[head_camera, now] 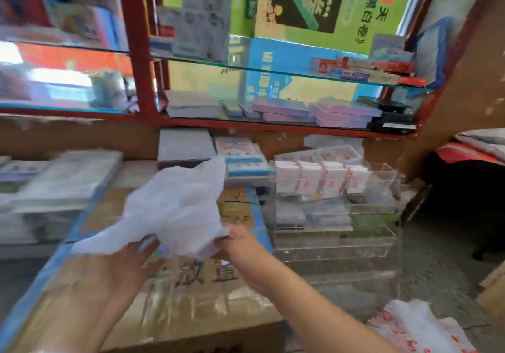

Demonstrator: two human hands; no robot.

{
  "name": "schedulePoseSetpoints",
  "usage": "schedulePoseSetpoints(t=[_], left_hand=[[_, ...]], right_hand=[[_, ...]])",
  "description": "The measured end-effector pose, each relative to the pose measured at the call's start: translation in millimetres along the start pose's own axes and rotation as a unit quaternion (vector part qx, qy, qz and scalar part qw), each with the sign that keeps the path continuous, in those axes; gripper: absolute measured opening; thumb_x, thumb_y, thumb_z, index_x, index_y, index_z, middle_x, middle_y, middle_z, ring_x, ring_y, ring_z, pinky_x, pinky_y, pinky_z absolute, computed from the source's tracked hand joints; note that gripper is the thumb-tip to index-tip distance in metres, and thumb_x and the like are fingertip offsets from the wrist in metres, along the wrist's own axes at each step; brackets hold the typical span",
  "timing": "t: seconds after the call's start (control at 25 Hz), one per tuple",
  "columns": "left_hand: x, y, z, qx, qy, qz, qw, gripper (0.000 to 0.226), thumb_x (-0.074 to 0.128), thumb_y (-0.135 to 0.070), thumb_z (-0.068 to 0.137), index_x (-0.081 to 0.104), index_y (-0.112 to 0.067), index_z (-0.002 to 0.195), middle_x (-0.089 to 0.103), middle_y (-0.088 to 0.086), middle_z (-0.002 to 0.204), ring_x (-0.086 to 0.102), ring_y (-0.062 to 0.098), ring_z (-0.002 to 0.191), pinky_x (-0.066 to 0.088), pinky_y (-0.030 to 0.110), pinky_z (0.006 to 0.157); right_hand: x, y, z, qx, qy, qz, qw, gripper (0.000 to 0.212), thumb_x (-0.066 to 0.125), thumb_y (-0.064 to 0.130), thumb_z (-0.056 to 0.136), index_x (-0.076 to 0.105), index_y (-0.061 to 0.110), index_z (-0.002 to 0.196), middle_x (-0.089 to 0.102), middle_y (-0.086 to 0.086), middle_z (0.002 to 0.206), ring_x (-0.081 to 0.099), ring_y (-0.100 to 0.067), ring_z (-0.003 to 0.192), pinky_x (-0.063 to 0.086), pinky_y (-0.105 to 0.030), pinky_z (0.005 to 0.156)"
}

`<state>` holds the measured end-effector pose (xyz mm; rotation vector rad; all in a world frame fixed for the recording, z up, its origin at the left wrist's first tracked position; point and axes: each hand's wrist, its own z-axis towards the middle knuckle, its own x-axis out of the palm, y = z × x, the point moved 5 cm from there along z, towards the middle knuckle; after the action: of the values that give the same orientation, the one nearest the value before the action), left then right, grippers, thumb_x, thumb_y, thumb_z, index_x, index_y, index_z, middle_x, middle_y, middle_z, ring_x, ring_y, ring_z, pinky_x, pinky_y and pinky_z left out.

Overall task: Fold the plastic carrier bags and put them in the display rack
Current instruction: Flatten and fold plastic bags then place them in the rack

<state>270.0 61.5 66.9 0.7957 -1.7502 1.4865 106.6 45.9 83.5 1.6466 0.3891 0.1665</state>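
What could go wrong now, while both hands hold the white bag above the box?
The bag is crumpled and held only at its lower edge by the left hand and right hand, so a fold may come out uneven. The rack is close on the right; a swing might knock it.

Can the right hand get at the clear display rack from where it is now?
Probably yes: the display rack stands just beyond the right hand, nothing between, but that hand grips the white bag.
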Motion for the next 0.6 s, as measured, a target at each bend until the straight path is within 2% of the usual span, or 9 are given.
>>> schedulePoseSetpoints(t=[0.08,0.16,0.2,0.28,0.36,0.4,0.44,0.52,0.6], left_hand=[[-9,-20,-18,0.011,-0.054,0.016,0.998,0.025,0.062,-0.043,0.073,0.078,-0.024,0.077,0.072,0.005,0.092,0.068,0.028,0.08,0.055,0.046,0.068],[-27,-33,-27,-0.019,-0.05,0.011,0.998,0.062,0.065,-0.058,0.054,0.077,-0.01,0.09,0.07,0.016,0.103,0.069,0.036,0.088,0.056,0.05,0.068],[-30,-36,-31,-0.051,-0.064,0.024,0.996,0.07,0.062,-0.062,0.058,0.075,-0.005,0.097,0.069,0.019,0.104,0.068,0.036,0.088,0.058,0.048,0.066],[-46,-34,-32,-0.092,-0.118,0.199,0.969,0.048,0.058,-0.041,0.084,0.065,-0.002,0.111,0.07,0.017,0.102,0.069,0.031,0.084,0.058,0.038,0.064],[-54,-34,-31,-0.079,-0.183,0.399,0.895,0.024,0.059,-0.01,0.09,0.058,-0.008,0.114,0.069,0.013,0.102,0.068,0.029,0.085,0.057,0.038,0.07],[-60,-37,-29,-0.057,-0.221,0.437,0.87,0.022,0.059,-0.005,0.089,0.057,-0.012,0.11,0.068,0.012,0.1,0.068,0.029,0.085,0.056,0.039,0.07],[-65,-43,-27,-0.027,-0.249,0.443,0.861,0.019,0.058,-0.003,0.09,0.058,-0.013,0.105,0.068,0.011,0.096,0.067,0.028,0.081,0.055,0.038,0.067],[-68,-56,-28,0.036,-0.281,0.386,0.878,0.013,0.054,0.0,0.091,0.059,-0.008,0.1,0.066,0.011,0.086,0.063,0.022,0.068,0.05,0.03,0.056],[-79,-69,-29,0.069,-0.321,0.321,0.888,0.009,0.051,0.002,0.092,0.058,-0.003,0.094,0.059,0.009,0.075,0.05,0.015,0.05,0.042,0.02,0.042]], right_hand=[[6,-23,8,0.002,0.032,-0.163,0.986,0.032,0.045,-0.002,0.092,0.066,0.008,0.113,0.065,-0.001,0.112,0.059,-0.012,0.1,0.048,-0.02,0.084],[10,-35,18,0.004,0.052,-0.295,0.954,0.038,0.045,0.0,0.085,0.067,0.016,0.112,0.063,0.001,0.122,0.055,-0.017,0.113,0.047,-0.035,0.096],[13,-38,21,0.0,0.05,-0.324,0.945,0.042,0.043,-0.001,0.081,0.067,0.017,0.11,0.061,0.0,0.124,0.053,-0.02,0.116,0.045,-0.037,0.097],[19,-36,20,-0.018,0.057,-0.369,0.928,0.044,0.041,-0.005,0.083,0.066,0.021,0.11,0.06,0.0,0.123,0.052,-0.019,0.115,0.042,-0.029,0.089],[28,-38,14,-0.025,0.113,-0.396,0.911,0.039,0.043,0.001,0.09,0.064,0.022,0.116,0.061,0.006,0.12,0.052,-0.013,0.106,0.04,-0.022,0.081],[29,-40,12,-0.016,0.127,-0.39,0.912,0.036,0.043,0.004,0.093,0.065,0.022,0.115,0.062,0.008,0.116,0.052,-0.011,0.102,0.04,-0.02,0.079],[25,-40,12,0.0,0.117,-0.361,0.925,0.033,0.042,0.006,0.095,0.066,0.02,0.113,0.063,0.008,0.111,0.054,-0.01,0.099,0.043,-0.02,0.079],[0,-37,21,0.029,-0.001,-0.221,0.975,0.029,0.04,0.007,0.098,0.067,0.013,0.106,0.066,0.001,0.102,0.059,-0.016,0.093,0.049,-0.026,0.079],[-33,-39,27,0.071,-0.13,-0.062,0.987,0.024,0.038,0.008,0.099,0.062,0.005,0.097,0.06,-0.008,0.088,0.054,-0.02,0.077,0.046,-0.028,0.068]])
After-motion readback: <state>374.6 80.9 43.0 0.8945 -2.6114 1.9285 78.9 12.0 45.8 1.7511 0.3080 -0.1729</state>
